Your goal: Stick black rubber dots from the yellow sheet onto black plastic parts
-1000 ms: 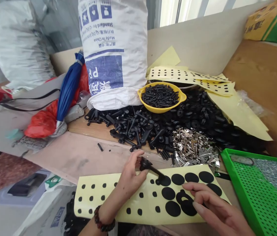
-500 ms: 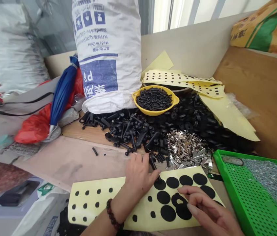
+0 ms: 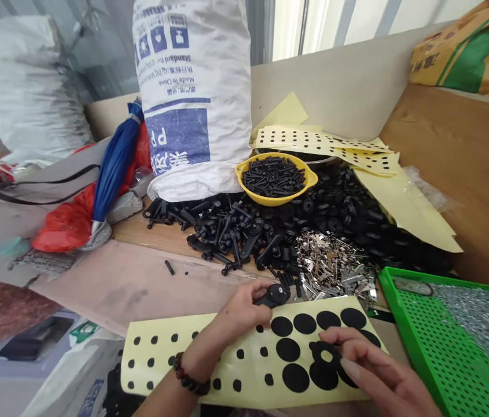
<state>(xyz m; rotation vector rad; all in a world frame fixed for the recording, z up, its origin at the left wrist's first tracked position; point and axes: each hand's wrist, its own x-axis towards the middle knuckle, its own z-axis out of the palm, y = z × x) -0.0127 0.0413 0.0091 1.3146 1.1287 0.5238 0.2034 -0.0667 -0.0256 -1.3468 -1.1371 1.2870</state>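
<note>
My left hand, with a beaded bracelet on the wrist, is closed on a black plastic part with a round head, above the upper edge of the yellow sticker sheet. The fingers of my right hand pinch a black ring with a pale hole, over the sheet's right side. Large black discs lie on the right of the sheet, small black dots on its left.
Behind are a heap of black parts, metal clips, a yellow bowl of screw-like pieces and a white sack. A green tray stands at right, a blue umbrella at left.
My left hand has turned and drawn its black part up off the sheet, so the round head now shows. My right hand has shifted slightly right with the ring.
</note>
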